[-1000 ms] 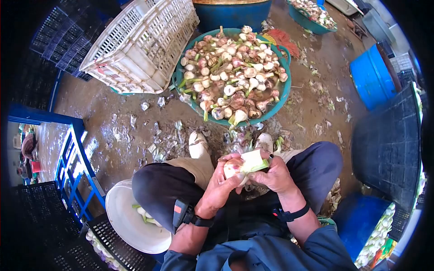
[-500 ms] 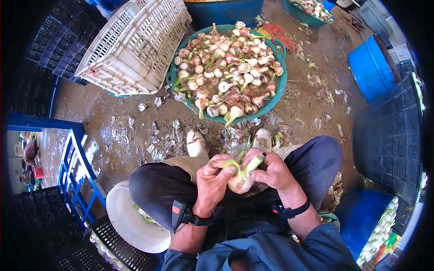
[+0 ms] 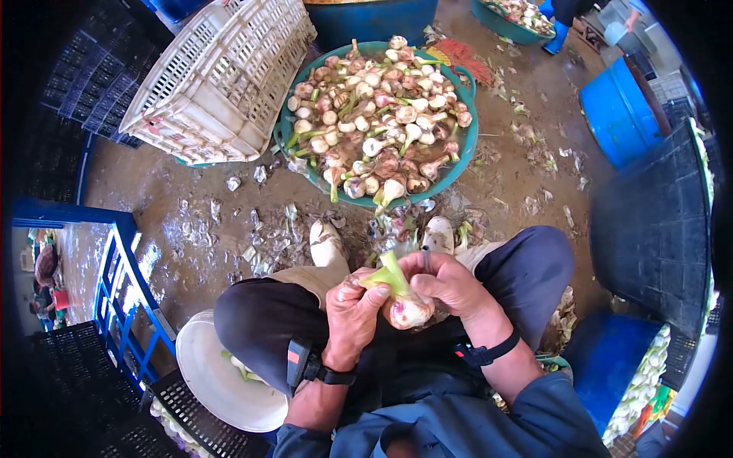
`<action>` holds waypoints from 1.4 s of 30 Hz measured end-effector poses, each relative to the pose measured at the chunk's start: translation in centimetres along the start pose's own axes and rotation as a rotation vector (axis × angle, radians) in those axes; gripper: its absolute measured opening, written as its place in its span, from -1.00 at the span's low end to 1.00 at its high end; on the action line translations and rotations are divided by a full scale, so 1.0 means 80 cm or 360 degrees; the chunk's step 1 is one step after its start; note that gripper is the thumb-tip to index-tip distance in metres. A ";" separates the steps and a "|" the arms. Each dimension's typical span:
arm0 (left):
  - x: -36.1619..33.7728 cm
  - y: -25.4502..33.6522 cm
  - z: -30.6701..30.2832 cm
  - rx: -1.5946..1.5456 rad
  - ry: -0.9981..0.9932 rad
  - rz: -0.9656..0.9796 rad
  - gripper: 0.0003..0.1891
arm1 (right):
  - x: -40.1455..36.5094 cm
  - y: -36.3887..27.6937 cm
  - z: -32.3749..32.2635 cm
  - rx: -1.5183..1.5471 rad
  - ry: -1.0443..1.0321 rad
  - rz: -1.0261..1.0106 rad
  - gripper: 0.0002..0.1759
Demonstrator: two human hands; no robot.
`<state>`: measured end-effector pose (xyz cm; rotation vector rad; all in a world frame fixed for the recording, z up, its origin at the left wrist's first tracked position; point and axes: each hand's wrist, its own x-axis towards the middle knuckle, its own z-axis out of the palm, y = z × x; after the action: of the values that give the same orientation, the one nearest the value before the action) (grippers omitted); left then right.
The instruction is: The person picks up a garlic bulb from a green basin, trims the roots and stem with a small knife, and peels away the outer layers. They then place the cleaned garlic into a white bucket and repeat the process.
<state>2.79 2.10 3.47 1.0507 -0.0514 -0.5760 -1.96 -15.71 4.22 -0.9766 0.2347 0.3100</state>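
A garlic bulb with a cut green stem sits between my hands above my lap, its skin white with purplish streaks. My left hand is closed around the stem base, a loose green leaf sheath beside its thumb. Curled against the right side of the bulb is my right hand, with its fingers partly hidden behind the stem. A small dark item shows at those fingers; I cannot make out what it is. Beyond my shoes, a green tub holds many garlic bulbs in murky water.
Left of my knee stands a white bucket with some trimmed garlic inside. A white plastic crate is beside the tub. Blue drums and a black crate stand right. Peelings litter the wet floor. Another person's blue boot shows at the back.
The garlic bulb has turned, its stem now pointing upward and left. My right hand has shifted from the stem to the bulb's right side. A person's leg has appeared at top right.
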 end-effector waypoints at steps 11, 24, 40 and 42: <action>0.007 0.004 0.007 0.0637 -0.0191 0.0262 -0.95 | -0.002 -0.005 0.000 0.0122 0.0249 0.0209 -0.76; 0.001 -0.010 -0.001 0.1796 -0.0904 0.0288 -0.84 | 0.015 -0.012 -0.031 -0.0028 0.1475 -0.0359 -0.68; 0.013 0.001 0.025 0.1627 -0.0341 0.0733 -0.76 | 0.014 -0.001 -0.004 -0.1130 0.1149 -0.0410 -0.67; 0.014 -0.003 0.022 0.1619 -0.0390 0.0764 -0.80 | 0.010 -0.008 0.002 -0.1206 0.1165 -0.0391 -0.65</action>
<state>3.12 0.10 3.92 1.8635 -0.8619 -0.2058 -0.98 -15.79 4.49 -1.8358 0.6853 -0.2278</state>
